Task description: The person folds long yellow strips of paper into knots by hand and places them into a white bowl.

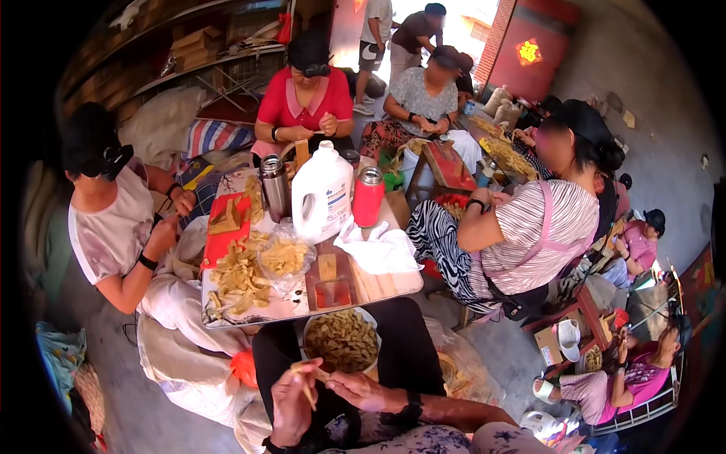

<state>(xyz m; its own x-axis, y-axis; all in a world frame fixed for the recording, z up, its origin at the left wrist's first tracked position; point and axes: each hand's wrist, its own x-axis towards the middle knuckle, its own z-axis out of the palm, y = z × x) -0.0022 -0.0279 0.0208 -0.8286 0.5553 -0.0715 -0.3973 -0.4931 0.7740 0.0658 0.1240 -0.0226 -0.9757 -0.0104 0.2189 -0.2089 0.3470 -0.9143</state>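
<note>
My left hand (294,400) is raised over my lap, its fingers closed on a thin, light wooden stick (306,388) that slants downward. Just right of it, my right hand (363,390) points leftward with fingers nearly together; whether it pinches something small is unclear. Both hands are near the close rim of a white bowl (379,335) full of small yellow-brown folded pieces (341,339), held between my knees. On the table beyond lie a heap of yellowish dried strips (241,278), a plastic bag of strips (283,256) and a dark red board (313,284) bearing a small wooden block (327,267).
The table (391,286) carries a white jug (322,196), a steel flask (274,190), a red flask (368,196) and a white cloth (377,247). Co-workers sit left, ahead and right. White sacks (190,363) lie at the left; a clear plastic bag (462,369) is right of my knee.
</note>
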